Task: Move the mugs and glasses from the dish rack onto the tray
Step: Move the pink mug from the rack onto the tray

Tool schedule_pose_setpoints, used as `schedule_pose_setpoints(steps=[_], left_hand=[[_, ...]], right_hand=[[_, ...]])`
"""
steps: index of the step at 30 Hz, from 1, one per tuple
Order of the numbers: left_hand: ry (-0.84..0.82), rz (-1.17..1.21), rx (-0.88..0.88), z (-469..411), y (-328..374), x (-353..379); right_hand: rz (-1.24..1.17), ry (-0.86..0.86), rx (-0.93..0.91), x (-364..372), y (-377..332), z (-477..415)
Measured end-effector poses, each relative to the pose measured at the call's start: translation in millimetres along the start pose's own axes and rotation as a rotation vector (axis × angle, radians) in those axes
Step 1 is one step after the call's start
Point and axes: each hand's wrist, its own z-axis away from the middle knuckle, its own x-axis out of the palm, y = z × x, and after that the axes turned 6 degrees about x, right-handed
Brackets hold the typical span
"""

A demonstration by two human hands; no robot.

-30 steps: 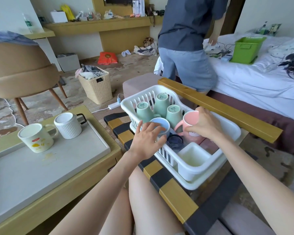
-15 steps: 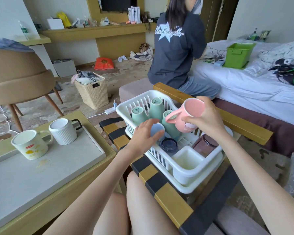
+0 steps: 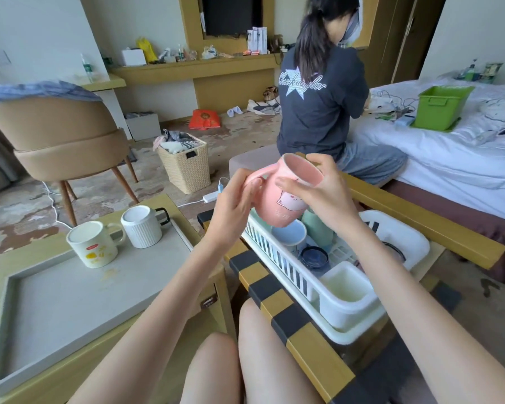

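I hold a pink mug (image 3: 286, 196) tilted in the air above the white dish rack (image 3: 292, 275). My right hand (image 3: 318, 191) grips its body and rim. My left hand (image 3: 236, 205) has its fingers on the mug's handle. In the rack lie a light blue cup (image 3: 289, 234), a green cup (image 3: 318, 231) and a dark lid (image 3: 314, 255). On the grey tray (image 3: 70, 301) to the left stand two mugs: a white one with yellow print (image 3: 92, 247) and a ribbed white one (image 3: 143, 225).
The rack sits on a yellow and black striped bench (image 3: 289, 316) by my knees. A person (image 3: 324, 103) sits just behind the rack, facing a bed with a green bin (image 3: 440, 107). A tan chair (image 3: 64, 141) and a wicker basket (image 3: 184, 164) stand on the floor at left.
My right hand lifted the pink mug out of the rack and tipped it. My left hand left the blue cup and rose to the mug's handle.
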Motion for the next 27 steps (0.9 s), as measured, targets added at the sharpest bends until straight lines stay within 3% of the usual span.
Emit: schedule_pose_setpoints(steps=[3,9,19,22,27], left_hand=[[0.098,-0.026,-0.056,10,2,-31],[0.205,-0.091,-0.178,29,-2,-107],[-0.054,0.049,-0.443,75,-22,-183],[-0.055,0.070,-0.503,84,-23,-191],[-0.024,0.000,-0.556,93,-30,-203]], right_hand=[[-0.043,-0.114,0.023,31,-14,3],[-0.193,-0.531,0.052,77,-34,8],[-0.274,-1.115,-0.021,133,-57,18],[-0.256,-1.139,-0.027,143,-57,20],[-0.228,-0.999,-0.002,173,-59,32]])
